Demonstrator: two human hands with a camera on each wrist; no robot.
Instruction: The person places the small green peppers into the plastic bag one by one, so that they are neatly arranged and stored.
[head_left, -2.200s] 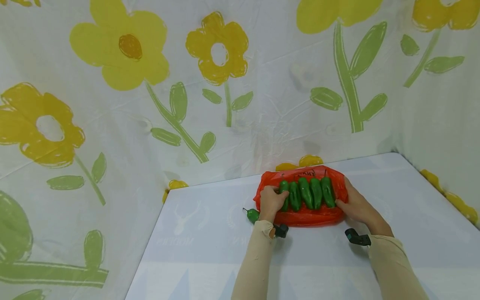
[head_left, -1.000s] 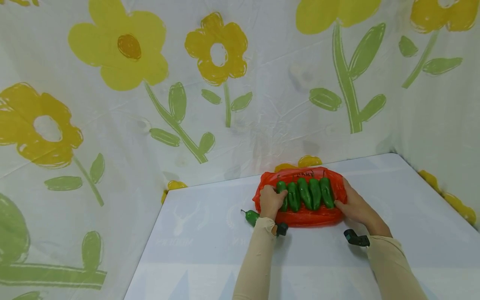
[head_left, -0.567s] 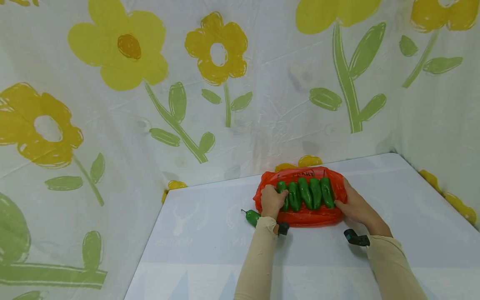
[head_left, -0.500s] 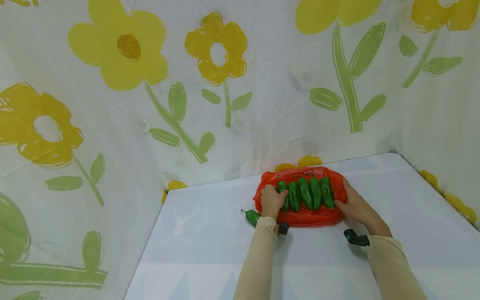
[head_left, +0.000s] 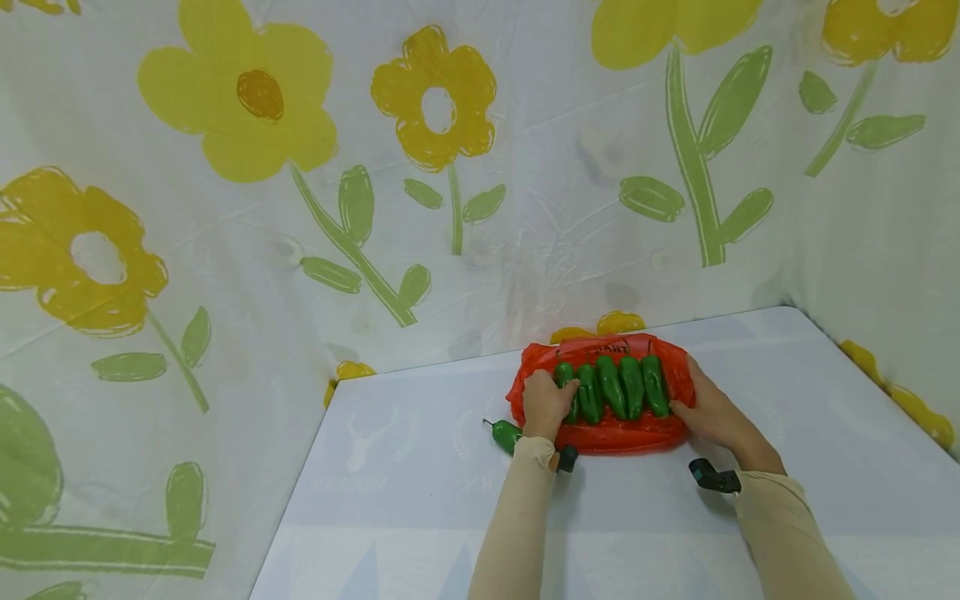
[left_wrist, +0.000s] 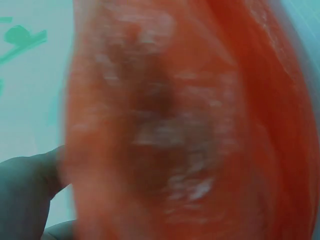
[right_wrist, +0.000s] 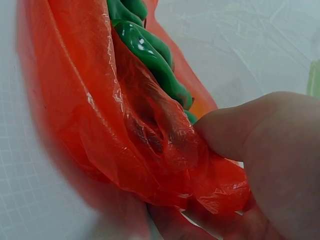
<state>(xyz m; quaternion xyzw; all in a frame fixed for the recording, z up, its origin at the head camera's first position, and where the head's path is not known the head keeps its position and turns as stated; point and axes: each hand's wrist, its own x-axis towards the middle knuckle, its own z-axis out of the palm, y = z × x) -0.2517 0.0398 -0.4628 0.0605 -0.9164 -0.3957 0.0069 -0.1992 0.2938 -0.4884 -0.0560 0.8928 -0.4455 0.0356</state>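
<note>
Several glossy green peppers (head_left: 611, 387) lie side by side in a row on a red plastic bag (head_left: 622, 437) toward the back of the table. The left hand (head_left: 544, 407) grips the bag's left end, its thumb lying over the leftmost pepper. At the opposite end, the right hand (head_left: 720, 417) holds the bag's edge; the right wrist view shows the thumb above and fingers beneath the thin red film. In the left wrist view the blurred bag (left_wrist: 165, 120) fills most of the picture and covers much of that hand.
One more green pepper (head_left: 506, 435) lies on the white table (head_left: 405, 483), partly behind the left wrist. A flower-printed curtain (head_left: 540, 242) rises along the table's back and sides. Small black wrist cameras hang below both wrists, the right one (head_left: 714, 477) plainly visible.
</note>
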